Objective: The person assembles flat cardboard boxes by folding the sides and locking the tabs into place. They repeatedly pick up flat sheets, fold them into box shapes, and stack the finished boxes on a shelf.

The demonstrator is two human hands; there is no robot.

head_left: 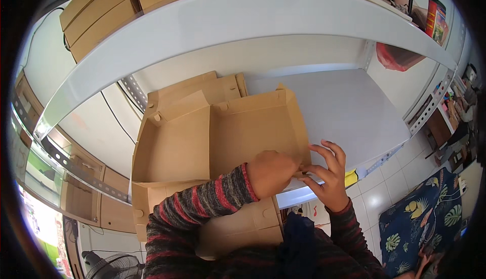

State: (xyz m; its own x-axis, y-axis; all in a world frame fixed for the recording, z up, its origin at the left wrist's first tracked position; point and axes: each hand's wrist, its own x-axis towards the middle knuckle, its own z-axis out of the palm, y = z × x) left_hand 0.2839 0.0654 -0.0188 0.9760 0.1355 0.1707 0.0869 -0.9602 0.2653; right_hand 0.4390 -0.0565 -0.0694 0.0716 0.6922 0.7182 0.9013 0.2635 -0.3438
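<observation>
An open brown cardboard box lies on the grey shelf, its two shallow halves side by side with a fold between them. Its left half has raised walls and tucked corner tabs. At the near right corner of the right half, both hands meet. My left hand reaches across the near edge, closed at that corner, most of its fingertips out of sight. My right hand comes from the right, thumb and index finger pinching the corner flap, the other fingers raised and apart.
Flat cardboard sheets lie behind the box, and more cardboard sits under its near side. A white shelf beam curves overhead, bearing brown boxes. The grey shelf board extends right. A fan stands at lower left.
</observation>
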